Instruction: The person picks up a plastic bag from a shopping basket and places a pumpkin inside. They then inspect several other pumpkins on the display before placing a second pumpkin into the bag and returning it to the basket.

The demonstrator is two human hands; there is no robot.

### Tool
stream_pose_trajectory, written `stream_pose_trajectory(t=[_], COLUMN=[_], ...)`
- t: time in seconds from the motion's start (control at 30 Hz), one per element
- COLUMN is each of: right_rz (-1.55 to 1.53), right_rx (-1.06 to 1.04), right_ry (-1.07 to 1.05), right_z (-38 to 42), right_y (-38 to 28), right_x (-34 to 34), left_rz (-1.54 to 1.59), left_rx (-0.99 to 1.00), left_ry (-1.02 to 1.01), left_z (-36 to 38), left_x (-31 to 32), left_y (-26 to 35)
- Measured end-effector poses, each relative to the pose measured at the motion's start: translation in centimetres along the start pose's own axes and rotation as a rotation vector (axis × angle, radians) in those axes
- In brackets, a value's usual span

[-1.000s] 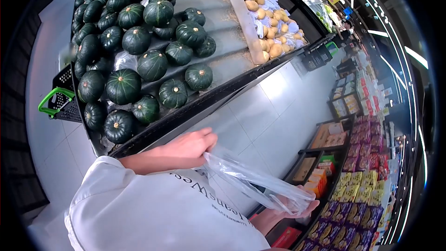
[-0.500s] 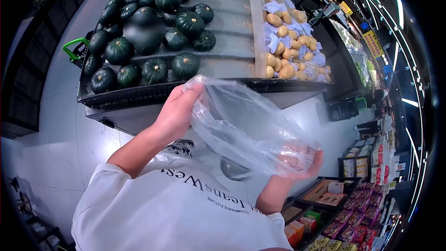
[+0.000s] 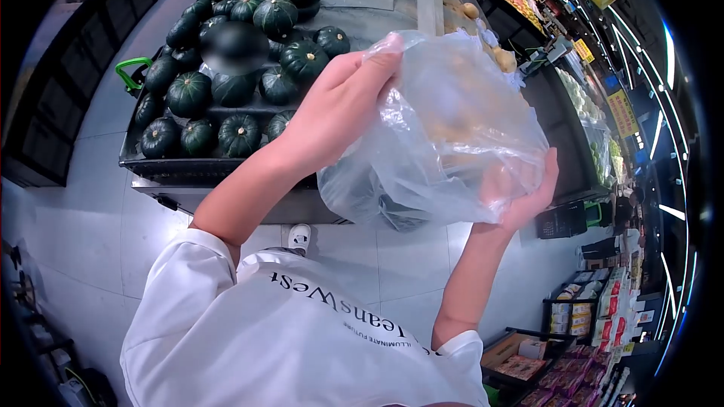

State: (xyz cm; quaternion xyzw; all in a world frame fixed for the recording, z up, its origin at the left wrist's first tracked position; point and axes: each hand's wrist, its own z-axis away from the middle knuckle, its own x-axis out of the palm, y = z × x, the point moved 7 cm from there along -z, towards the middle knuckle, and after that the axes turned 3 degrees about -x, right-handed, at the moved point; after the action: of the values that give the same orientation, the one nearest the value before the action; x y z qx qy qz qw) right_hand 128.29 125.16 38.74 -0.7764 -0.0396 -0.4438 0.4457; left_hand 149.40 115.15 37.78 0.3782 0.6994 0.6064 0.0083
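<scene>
I hold up a clear plastic bag (image 3: 452, 143) at chest height, stretched between both hands. My left hand (image 3: 339, 109) pinches the bag's upper left rim between thumb and fingers. On the other side, my right hand (image 3: 528, 188) grips the bag's right edge, with part of its fingers seen through the plastic. A dark green round shape, like a squash (image 3: 366, 192), shows blurred through the bag's lower left. Behind my left hand, dark green squashes (image 3: 240, 136) lie heaped on the display stand.
Potatoes (image 3: 504, 59), some in white foam nets, lie behind the bag, mostly covered by it. The stand's black front edge (image 3: 181, 169) runs before me. At right are a black basket (image 3: 562, 220) and shelves of packaged goods (image 3: 577, 309). A green handle (image 3: 132, 71) shows at left.
Both hands have risen and moved to the right and forward with the bag, which now hangs in front of the potatoes. Each hand keeps its hold on it.
</scene>
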Motion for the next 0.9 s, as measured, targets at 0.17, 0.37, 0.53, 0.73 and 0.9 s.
stream_pose_trajectory(t=[0.17, 0.37, 0.53, 0.73, 0.9], right_rz=[0.197, 0.233, 0.154, 0.3, 0.572], right_rx=[-0.101, -0.081, 0.056, 0.197, 0.206], right_ry=[0.132, 0.144, 0.072, 0.131, 0.136], right_z=[-5.5, -9.3, -12.6, -14.9, -17.2], right_y=[1.1, 5.6, 10.5, 14.5, 14.3], right_x=[0.2, -1.0, -3.7, -4.8, -7.3], left_rz=[0.073, -0.015, 0.071, 0.025, 0.091], left_rx=[0.061, 0.011, -0.027, -0.02, -0.166], left_ry=[0.091, 0.05, 0.135, 0.2, 0.354], left_z=[-3.9, -6.1, -6.6, -5.7, -5.2], left_x=[-1.8, -2.7, -4.9, -6.1, -7.3], left_y=[-0.7, -4.9, -8.6, -10.6, -11.8])
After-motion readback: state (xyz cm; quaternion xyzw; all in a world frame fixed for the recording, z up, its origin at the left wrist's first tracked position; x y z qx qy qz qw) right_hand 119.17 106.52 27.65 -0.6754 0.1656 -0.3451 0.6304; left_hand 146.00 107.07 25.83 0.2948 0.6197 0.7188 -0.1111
